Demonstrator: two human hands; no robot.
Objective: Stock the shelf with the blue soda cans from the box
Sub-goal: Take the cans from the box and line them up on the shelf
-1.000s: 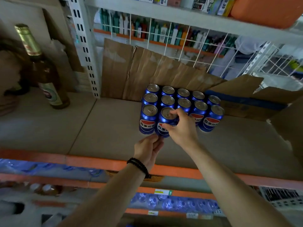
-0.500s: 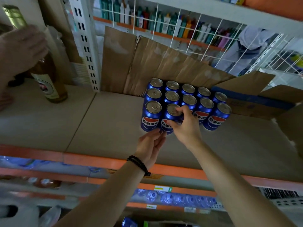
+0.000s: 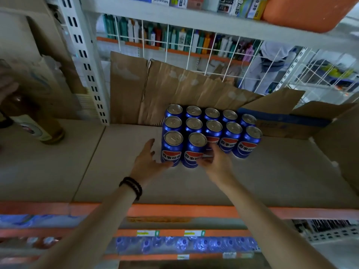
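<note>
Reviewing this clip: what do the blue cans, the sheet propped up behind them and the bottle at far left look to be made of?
Blue cans: probably aluminium, with glossy printed sides and bare silvery lids with pull tabs.
Sheet behind them: corrugated cardboard, matte brown, creased and fluted.
Bottle: likely amber glass, translucent with a paper label, though blurred, so plastic cannot be excluded.

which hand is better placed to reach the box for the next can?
Right. The box sits open to the right of the blue soda cans, on the right hand's side. The left hand is at the block's left front corner, so it would have to cross over the cans.
</note>
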